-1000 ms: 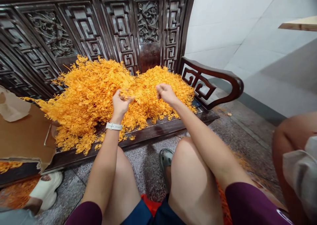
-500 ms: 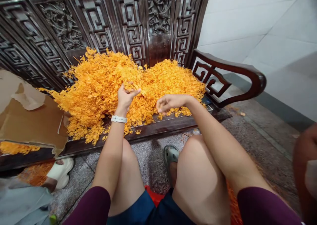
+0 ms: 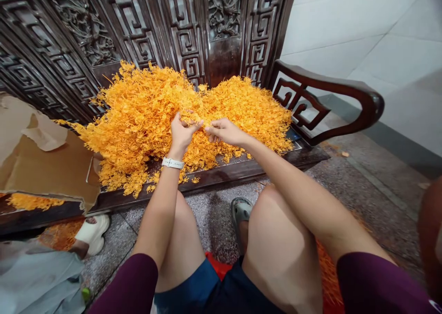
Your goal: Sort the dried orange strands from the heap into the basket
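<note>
My left hand (image 3: 182,133), with a pale watch band on its wrist, holds an orange plastic flower sprig (image 3: 190,117) between thumb and fingers. Close on its right is my right hand (image 3: 226,132), pinching at the sprig's end by the left thumb tip; the small part in its fingertips is hard to make out. Behind and around both hands lies a big heap of orange plastic flower sprigs (image 3: 134,125), taller on the left. A lower heap of loose orange flower heads (image 3: 253,109) spreads to the right.
The heaps rest on a dark carved wooden bench (image 3: 238,172) with a curved armrest (image 3: 373,107). A torn cardboard box (image 3: 48,166) stands at the left. Another person's leg and white shoe (image 3: 93,233) show at lower left; orange scraps (image 3: 329,277) lie on the floor.
My right hand has moved left and up from above the bench's front edge to meet my left hand. The left hand keeps its hold on the sprig; the view has shifted slightly.
</note>
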`<state>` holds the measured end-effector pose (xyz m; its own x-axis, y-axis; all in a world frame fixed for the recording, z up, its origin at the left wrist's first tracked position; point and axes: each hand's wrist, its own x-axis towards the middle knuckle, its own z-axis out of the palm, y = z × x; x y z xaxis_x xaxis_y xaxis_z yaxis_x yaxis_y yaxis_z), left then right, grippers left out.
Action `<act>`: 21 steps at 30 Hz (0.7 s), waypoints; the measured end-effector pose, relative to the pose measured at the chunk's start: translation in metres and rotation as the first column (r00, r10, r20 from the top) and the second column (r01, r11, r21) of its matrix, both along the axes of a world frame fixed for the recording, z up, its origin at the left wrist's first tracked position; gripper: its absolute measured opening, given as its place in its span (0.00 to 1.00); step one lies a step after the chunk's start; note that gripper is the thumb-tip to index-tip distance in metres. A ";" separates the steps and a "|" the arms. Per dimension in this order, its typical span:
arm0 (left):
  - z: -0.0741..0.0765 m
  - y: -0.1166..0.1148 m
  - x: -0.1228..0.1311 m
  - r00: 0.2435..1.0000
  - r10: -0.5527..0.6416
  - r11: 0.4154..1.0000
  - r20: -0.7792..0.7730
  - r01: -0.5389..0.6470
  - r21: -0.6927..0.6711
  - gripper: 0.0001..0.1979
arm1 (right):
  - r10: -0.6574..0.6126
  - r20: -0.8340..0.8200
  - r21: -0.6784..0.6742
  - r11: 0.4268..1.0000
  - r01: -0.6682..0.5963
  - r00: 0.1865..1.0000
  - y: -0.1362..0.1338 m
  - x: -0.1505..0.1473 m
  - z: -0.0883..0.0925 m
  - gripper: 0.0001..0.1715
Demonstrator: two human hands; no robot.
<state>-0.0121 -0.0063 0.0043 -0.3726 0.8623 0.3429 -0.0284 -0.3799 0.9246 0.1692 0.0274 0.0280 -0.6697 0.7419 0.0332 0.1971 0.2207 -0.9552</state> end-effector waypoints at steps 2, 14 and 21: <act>0.000 0.000 -0.002 0.998 0.035 0.999 -0.044 -0.034 0.022 0.34 | 0.141 0.038 -0.054 0.989 -0.138 0.989 -0.001 0.003 0.008 0.25; -0.007 0.017 -0.022 0.947 0.322 0.937 0.002 -0.319 0.142 0.25 | 0.939 0.180 -0.495 0.343 -0.799 0.292 -0.033 0.021 0.049 0.28; -0.005 0.011 -0.046 0.935 0.263 0.961 0.239 -0.277 0.025 0.36 | 0.094 -0.396 -0.316 0.920 -0.232 0.914 -0.007 0.031 0.041 0.17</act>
<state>-0.0577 0.0046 -0.0006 -0.6633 0.6995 0.2659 -0.1272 -0.4555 0.8811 0.2001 0.0202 0.0689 -0.7727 0.6320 0.0590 -0.1902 -0.1419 -0.9714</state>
